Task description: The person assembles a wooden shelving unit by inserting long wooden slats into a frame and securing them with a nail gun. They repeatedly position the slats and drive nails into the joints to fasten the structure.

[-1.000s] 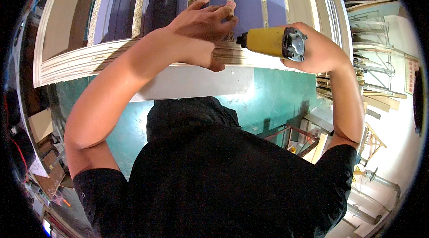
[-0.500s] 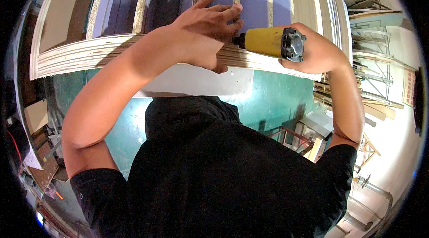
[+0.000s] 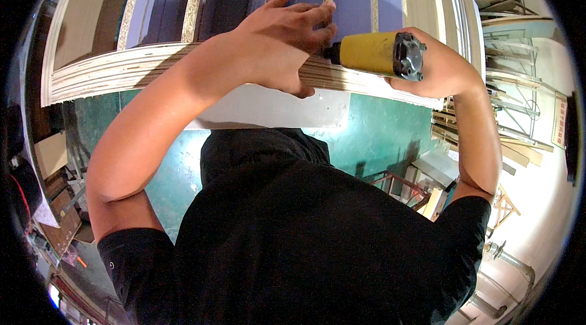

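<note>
My right hand (image 3: 436, 65) is closed around the handle of a yellow nail gun (image 3: 369, 54) with a grey bolted end cap. The black nose of the gun points left, close to the fingers of my left hand (image 3: 293, 35). That hand lies across the near edge of a layered panel frame (image 3: 360, 80), its fingers spread over the top and its thumb down the front. Inside the frame, pale chipboard strips (image 3: 195, 4) run away from me between bluish-purple sections (image 3: 352, 1). Where the nose meets the wood is hidden by my left fingers.
A pale board (image 3: 274, 108) juts out under the frame's near edge, above a green floor (image 3: 390, 117). Metal racks and lengths of wood (image 3: 513, 56) stand along the right. Boards and clutter (image 3: 58, 203) lie at the left.
The whole view has shifted slightly. My hands and the nail gun keep nearly the same place over the frame's edge, and my grip on the gun is unchanged.
</note>
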A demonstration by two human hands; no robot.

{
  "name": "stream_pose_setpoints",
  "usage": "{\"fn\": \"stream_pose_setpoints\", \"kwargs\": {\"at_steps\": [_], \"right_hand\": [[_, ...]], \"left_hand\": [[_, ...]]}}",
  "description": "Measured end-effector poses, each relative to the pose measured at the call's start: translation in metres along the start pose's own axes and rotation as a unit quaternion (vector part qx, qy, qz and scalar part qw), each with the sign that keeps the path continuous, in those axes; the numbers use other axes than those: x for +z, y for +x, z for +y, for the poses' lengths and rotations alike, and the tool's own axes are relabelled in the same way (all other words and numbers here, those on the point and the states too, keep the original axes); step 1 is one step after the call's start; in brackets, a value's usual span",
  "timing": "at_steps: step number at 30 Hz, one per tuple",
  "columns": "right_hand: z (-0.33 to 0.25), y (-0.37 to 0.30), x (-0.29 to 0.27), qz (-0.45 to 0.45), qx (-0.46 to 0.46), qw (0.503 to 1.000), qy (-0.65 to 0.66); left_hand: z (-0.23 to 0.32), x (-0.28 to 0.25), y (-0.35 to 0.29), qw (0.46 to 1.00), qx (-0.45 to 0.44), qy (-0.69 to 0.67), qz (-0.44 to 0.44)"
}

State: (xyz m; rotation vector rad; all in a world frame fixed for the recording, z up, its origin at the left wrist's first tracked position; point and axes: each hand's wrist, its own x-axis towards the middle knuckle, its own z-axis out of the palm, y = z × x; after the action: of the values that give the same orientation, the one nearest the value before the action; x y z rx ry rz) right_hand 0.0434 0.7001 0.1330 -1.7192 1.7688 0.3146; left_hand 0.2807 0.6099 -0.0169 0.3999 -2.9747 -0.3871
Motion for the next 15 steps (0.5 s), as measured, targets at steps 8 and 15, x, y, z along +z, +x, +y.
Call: {"fn": "stream_pose_setpoints", "kwargs": {"at_steps": [8, 15], "right_hand": [[0.012, -0.002, 0.007, 0.01, -0.01, 1.0, -0.009], [0.011, -0.014, 0.007, -0.024, -0.064, 0.997, -0.034]], "left_hand": [[-0.001, 0.002, -0.001, 1.0, -0.004, -0.011, 0.021], [-0.007, -0.003, -0.005, 0.996, 0.035, -0.056, 0.058]]}}
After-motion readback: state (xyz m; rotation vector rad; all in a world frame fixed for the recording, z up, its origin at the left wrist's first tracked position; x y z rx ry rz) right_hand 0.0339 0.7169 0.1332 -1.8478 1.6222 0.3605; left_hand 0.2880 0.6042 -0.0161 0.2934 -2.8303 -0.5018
